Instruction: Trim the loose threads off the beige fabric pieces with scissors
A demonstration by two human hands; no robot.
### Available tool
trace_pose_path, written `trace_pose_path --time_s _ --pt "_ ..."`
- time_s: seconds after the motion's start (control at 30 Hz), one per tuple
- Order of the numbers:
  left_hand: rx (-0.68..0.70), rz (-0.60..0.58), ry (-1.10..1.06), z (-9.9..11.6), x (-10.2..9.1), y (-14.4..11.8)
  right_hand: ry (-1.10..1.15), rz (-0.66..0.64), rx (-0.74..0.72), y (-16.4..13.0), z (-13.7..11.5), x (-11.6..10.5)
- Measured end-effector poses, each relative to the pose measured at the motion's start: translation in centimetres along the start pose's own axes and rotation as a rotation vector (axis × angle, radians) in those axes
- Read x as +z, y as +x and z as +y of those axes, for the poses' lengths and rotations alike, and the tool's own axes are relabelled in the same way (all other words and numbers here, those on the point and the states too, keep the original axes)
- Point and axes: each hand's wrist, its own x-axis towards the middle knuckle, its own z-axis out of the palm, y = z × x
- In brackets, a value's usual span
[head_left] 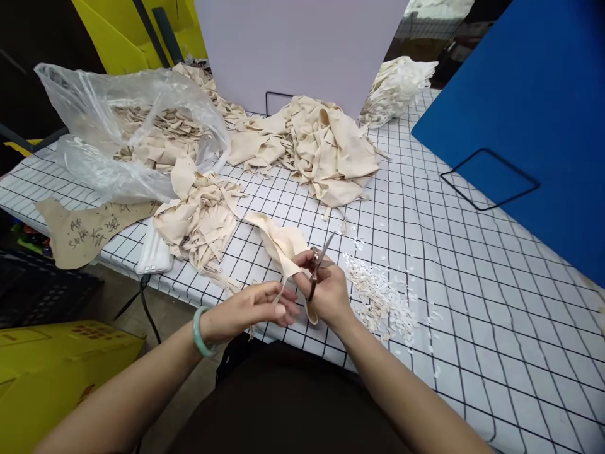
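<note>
My right hand [328,293] holds a small pair of scissors [314,277], its fingers at the handles and the blades pointing up and away. The same hand also grips a cream fabric piece [278,243], which lies partly on the table. A narrow fabric strip [284,289] runs down from this piece to my left hand [259,308]. My left hand has its thumb and fingers loosely closed on the strip; part of the strip is hidden behind them. To the right of my right hand lie scattered small white and cream clippings [385,296].
Behind my hands are a cream fabric heap [331,148] and a smaller pile [201,217]. A clear plastic bag [137,132] of fabric pieces stands left, near a brown paper pattern [85,233] and a white power strip [155,249]. A blue panel [529,120] stands right.
</note>
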Motion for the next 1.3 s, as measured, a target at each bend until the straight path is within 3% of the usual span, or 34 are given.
trace_pose_path --time_s 0.07,0.17,0.27,0.4,0.53,0.6,0.7,0.77,0.93,1.0,1.1,1.3 --pt "0.028 -0.011 -0.349 -0.1 0.3 1.0 0.036 -0.041 -0.034 0.1 -0.8 -0.8" --pt "0.037 0.068 -0.413 0.2 0.6 1.9 0.060 -0.054 -0.124 0.0 -1.4 -1.9" --pt "0.100 0.140 -0.147 1.2 1.1 1.7 0.059 -0.046 -0.151 -0.1 -1.4 -2.7" --pt "0.320 0.137 0.292 3.0 2.0 0.7 0.121 -0.138 -0.013 -0.8 -1.6 -2.5" --pt "0.592 0.317 0.560 3.6 2.7 0.8 0.256 -0.173 0.177 -2.3 -1.6 -0.6" --pt "0.608 0.326 0.419 3.0 2.9 1.5 0.298 -0.159 0.265 -3.1 -1.5 0.3" --pt "0.503 0.306 0.047 1.7 3.4 3.0 0.318 -0.188 0.292 -3.9 -1.3 0.1" --pt "0.495 0.350 -0.014 1.0 3.9 3.8 0.209 -0.191 0.254 -4.3 -1.2 -1.3" --pt "0.582 0.381 0.271 -0.2 5.3 4.6 -0.475 -0.076 0.049 -5.4 -1.9 -6.4" --pt "0.596 0.366 0.359 -0.5 5.8 4.9 -0.649 -0.058 -0.005 -5.8 -2.2 -7.6" --pt "0.612 0.335 0.461 -0.8 6.2 5.3 -0.742 -0.078 -0.038 -6.3 -2.5 -8.5" --pt "0.698 0.284 0.593 -1.0 6.5 5.8 -0.717 -0.116 -0.043 -6.7 -2.4 -9.0"
